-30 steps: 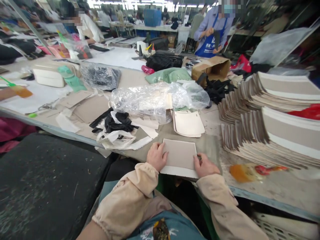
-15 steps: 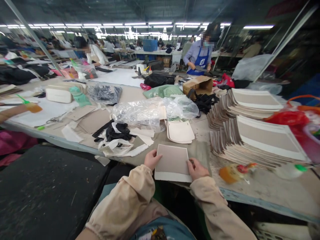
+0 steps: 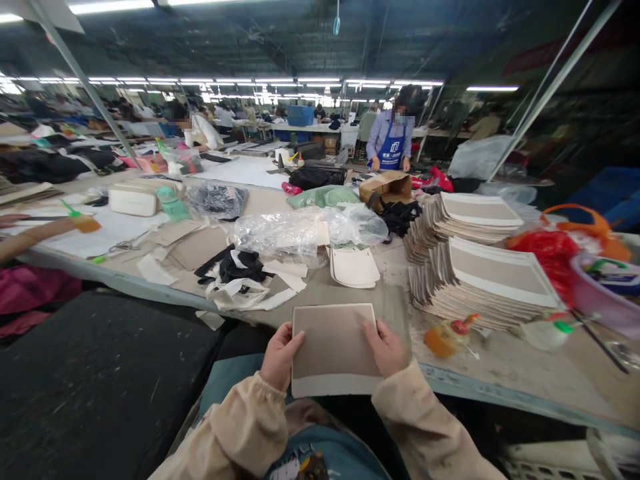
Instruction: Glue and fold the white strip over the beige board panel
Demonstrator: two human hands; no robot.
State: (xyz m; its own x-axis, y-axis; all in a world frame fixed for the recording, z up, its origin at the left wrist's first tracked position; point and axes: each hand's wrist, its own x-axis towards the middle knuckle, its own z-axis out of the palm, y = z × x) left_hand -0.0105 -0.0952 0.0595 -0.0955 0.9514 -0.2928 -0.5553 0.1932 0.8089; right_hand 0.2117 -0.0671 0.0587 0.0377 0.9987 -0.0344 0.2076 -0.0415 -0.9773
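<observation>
A flat taupe panel (image 3: 333, 343) with a pale border strip along its near edge is held up in front of me, over the table's front edge. My left hand (image 3: 281, 353) grips its left side, thumb on top. On the right side, my right hand (image 3: 387, 347) pinches it with the thumb on the face; the fingers behind are hidden. Just beyond it lies a small stack of cream panels (image 3: 355, 267) with rounded corners. To the right stand two fanned stacks of similar taupe panels, a nearer stack (image 3: 500, 270) and a farther stack (image 3: 480, 209).
A bottle of amber liquid (image 3: 446, 338) and a green-capped bottle (image 3: 547, 333) stand at the right. Clear plastic wrap (image 3: 285, 233), black and white scraps (image 3: 235, 273) and a cardboard box (image 3: 385, 187) lie ahead. A co-worker's arm (image 3: 40, 237) reaches in at left.
Both hands have brought the panel nearer to me and lower, partly off the table edge. My view has tilted up and turned slightly. The co-worker in the blue apron has lowered their hands.
</observation>
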